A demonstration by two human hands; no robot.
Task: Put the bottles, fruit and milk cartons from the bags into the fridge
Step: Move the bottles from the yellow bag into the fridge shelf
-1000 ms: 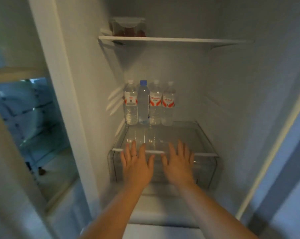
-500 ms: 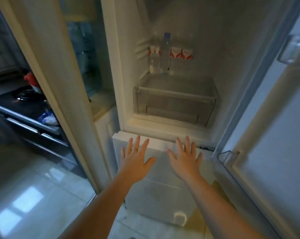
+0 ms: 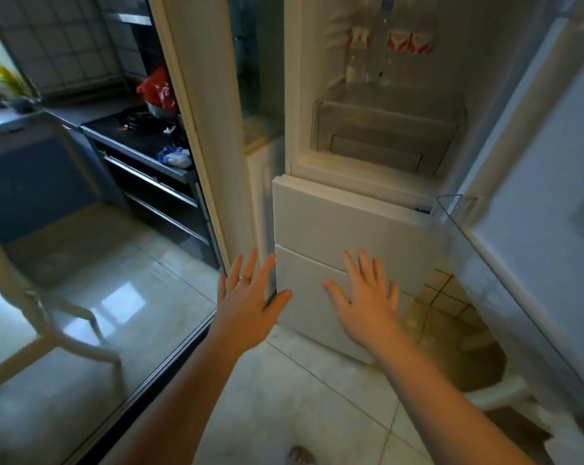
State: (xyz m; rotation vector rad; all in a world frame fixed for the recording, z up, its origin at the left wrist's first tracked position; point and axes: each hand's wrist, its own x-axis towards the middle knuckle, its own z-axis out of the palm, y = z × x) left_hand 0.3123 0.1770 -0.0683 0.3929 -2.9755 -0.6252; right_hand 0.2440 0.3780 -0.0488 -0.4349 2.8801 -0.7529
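Nearest me, over the pale tiled floor (image 3: pixel 317 380), the person holds both arms out low. The left hand (image 3: pixel 247 300), a ring on one finger, and the right hand (image 3: pixel 367 307) are both spread flat with the fingers apart and carry nothing. The left sits at the left edge of the white lower drawers (image 3: pixel 344 223) and the right is in front of the lower one. I cannot tell whether either palm touches the panel. Held this way, they look free for the next load rather than busy with anything.

Just above those drawers the fridge (image 3: pixel 300 95) stands open, its door (image 3: pixel 535 196) swung out to the right, with a clear door shelf (image 3: pixel 468 250) jutting toward me. Inside, a see-through drawer (image 3: pixel 384 129) is pushed in flush. On its cover, along the back edge and toward the left corner, four bottles (image 3: pixel 381 41) stand upright in a tight row, which leaves the front of the cover bare, probably to take more. No fruit or milk cartons show in the fridge, so I judge the job only partly done.

Farther off to the left, past the door frame, a red bag (image 3: pixel 156 87) sits at the back edge of the stove (image 3: pixel 139 129), and a blue-and-white packet (image 3: pixel 174 156) lies near its front right corner. The red bag may be one of those to unpack. The next reach would call for turning that way.
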